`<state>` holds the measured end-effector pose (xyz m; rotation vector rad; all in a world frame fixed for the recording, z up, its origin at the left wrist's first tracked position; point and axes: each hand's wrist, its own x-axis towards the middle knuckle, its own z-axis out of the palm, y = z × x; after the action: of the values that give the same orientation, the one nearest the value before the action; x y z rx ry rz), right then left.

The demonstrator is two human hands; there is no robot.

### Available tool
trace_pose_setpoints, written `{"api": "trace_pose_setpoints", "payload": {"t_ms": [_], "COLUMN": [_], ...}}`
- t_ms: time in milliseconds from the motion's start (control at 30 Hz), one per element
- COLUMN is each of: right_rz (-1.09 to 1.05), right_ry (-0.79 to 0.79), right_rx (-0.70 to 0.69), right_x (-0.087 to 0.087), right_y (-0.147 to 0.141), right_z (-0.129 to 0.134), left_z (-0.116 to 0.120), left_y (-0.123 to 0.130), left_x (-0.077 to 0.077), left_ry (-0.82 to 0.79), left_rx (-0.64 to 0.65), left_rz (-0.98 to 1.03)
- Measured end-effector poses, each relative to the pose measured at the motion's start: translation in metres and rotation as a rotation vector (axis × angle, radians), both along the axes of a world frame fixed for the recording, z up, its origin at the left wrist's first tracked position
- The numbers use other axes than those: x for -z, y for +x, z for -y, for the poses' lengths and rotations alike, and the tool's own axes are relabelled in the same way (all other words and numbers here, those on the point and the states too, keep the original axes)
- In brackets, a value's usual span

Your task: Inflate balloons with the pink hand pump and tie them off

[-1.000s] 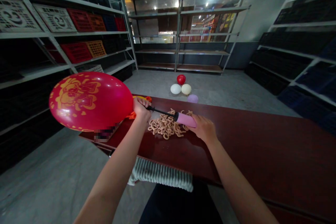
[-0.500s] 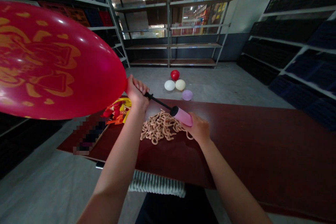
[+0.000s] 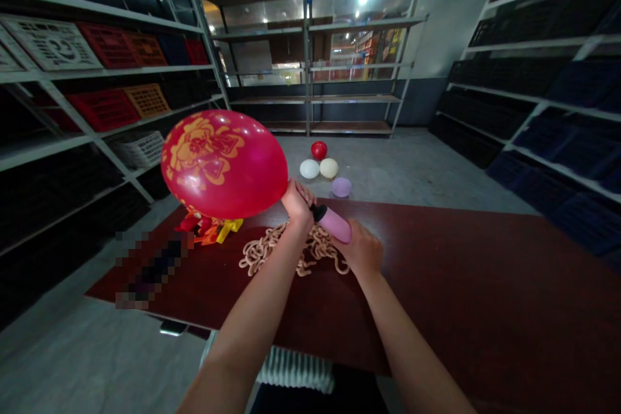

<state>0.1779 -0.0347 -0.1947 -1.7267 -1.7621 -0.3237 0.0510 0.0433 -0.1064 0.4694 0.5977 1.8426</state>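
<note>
A large red balloon [image 3: 252, 171] with a gold printed pattern is inflated and points away to the left. My left hand [image 3: 297, 202] is closed around its neck, where the black end of the pump meets it; the nozzle itself is hidden by the fingers. My right hand [image 3: 363, 249] is wrapped round the pink hand pump [image 3: 336, 225], whose black cap sits close to my left hand. Beneath both hands, a heap of long, thin, beige uninflated balloons [image 3: 262, 252] lies on the dark red-brown table [image 3: 460, 272].
Red, orange and yellow pieces [image 3: 208, 231] lie at the table's left, near a pixelated dark object [image 3: 155, 272]. Beyond the table, red [image 3: 319, 150], white [image 3: 309, 169], cream [image 3: 328, 168] and purple balloons [image 3: 342, 187] rest on the floor. Shelves [image 3: 305, 32] surround the area.
My left hand has come closer to the pump's pink body, and the black rod between them no longer shows. The red balloon has shifted right and appears smaller. The view has tilted slightly upward.
</note>
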Motion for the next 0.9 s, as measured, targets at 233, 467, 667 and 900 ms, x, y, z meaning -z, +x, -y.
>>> {"api": "trace_pose_setpoints", "payload": {"t_ms": [233, 467, 667, 900], "right_rz": [0.141, 0.216, 0.217, 0.243], "right_ry": [0.041, 0.096, 0.104, 0.112], "right_rx": [-0.081, -0.25, -0.318, -0.325], "right_x": [-0.006, -0.002, 0.0, 0.002], "right_y": [-0.006, -0.007, -0.007, -0.004], "right_z": [0.006, 0.012, 0.013, 0.01], "left_z": [0.008, 0.028, 0.042, 0.051], "left_y": [-0.034, -0.071, -0.11, -0.148], "left_x": [0.015, 0.018, 0.005, -0.017], "left_ry": [-0.122, -0.145, -0.117, -0.082], "left_rx": [-0.046, -0.136, -0.209, -0.272], "left_rz": [0.09, 0.144, 0.167, 0.137]}}
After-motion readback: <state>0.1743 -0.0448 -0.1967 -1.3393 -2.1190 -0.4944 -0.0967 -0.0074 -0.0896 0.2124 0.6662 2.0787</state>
